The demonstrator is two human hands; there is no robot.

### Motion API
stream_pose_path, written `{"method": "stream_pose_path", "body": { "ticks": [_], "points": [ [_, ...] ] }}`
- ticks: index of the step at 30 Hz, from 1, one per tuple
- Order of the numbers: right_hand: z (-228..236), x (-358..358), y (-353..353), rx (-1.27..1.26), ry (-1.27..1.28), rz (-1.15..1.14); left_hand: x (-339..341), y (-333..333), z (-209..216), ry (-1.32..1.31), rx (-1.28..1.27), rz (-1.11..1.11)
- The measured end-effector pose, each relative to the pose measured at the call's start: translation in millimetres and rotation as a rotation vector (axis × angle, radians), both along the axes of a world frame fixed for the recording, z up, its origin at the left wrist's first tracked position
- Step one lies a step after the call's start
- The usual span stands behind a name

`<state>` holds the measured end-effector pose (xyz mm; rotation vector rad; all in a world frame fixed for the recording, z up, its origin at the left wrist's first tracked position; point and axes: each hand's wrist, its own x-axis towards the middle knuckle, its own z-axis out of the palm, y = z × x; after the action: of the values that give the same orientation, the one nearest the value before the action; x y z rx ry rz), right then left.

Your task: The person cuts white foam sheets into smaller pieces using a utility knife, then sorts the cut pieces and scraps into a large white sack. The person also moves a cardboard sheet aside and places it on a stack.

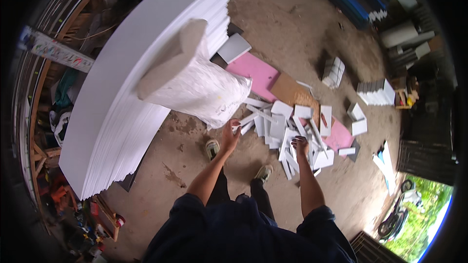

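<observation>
My left hand [230, 137] is by the lower edge of a large white sack [202, 90], its fingers bent round a small pale thing too small to make out. Over a loose heap of white board offcuts [278, 126], my right hand [301, 145] hangs with its fingers apart and slightly bent. Whether it touches the pieces below I cannot tell. The offcuts are blocks and narrow strips lying at many angles. The sack leans against a tall stack of white sheets [109, 97], and its contents are hidden.
Under the heap lie a pink board [253, 74] and a brown board [287, 89]. A tied white bundle [334, 72] and a stack of white panels [378, 92] stand to the right. A motorbike [400, 209] is by the bright doorway. My shoes [212, 149] are close to the offcuts.
</observation>
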<state>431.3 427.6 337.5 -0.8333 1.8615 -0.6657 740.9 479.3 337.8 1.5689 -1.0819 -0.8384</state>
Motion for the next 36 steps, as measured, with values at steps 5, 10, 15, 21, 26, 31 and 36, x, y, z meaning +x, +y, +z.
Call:
{"method": "stream_pose_path", "body": {
  "ticks": [5,10,15,21,26,31,36],
  "points": [
    [-88.7,-135.9,61.0,0.075,0.139,-0.19,-32.2,44.1,-89.5,-0.217,0.244,-0.072],
    [-155.4,-178.1,75.1,0.062,0.212,0.159,-78.2,63.9,-169.5,-0.188,0.414,-0.014],
    [-210.2,-182.1,54.4,0.139,0.213,0.325,-150.2,49.2,-217.7,-0.368,0.434,-0.174],
    [-332.9,-166.8,4.9,0.084,0.337,0.514,-169.4,2.2,-364.6,-0.678,0.337,-0.278],
    [-441.8,-141.1,-47.8,-0.091,0.446,0.48,-160.6,-46.2,-480.6,-0.796,0.248,-0.183],
    [-480.6,-100.7,-71.8,-0.164,0.7,0.396,-141.2,-66.2,-547.8,-0.801,0.32,-0.159],
    [-481.9,-89.1,-69.9,-0.131,0.815,0.479,-163.5,-77.1,-547.7,-0.818,0.474,-0.266]
  ]
}}
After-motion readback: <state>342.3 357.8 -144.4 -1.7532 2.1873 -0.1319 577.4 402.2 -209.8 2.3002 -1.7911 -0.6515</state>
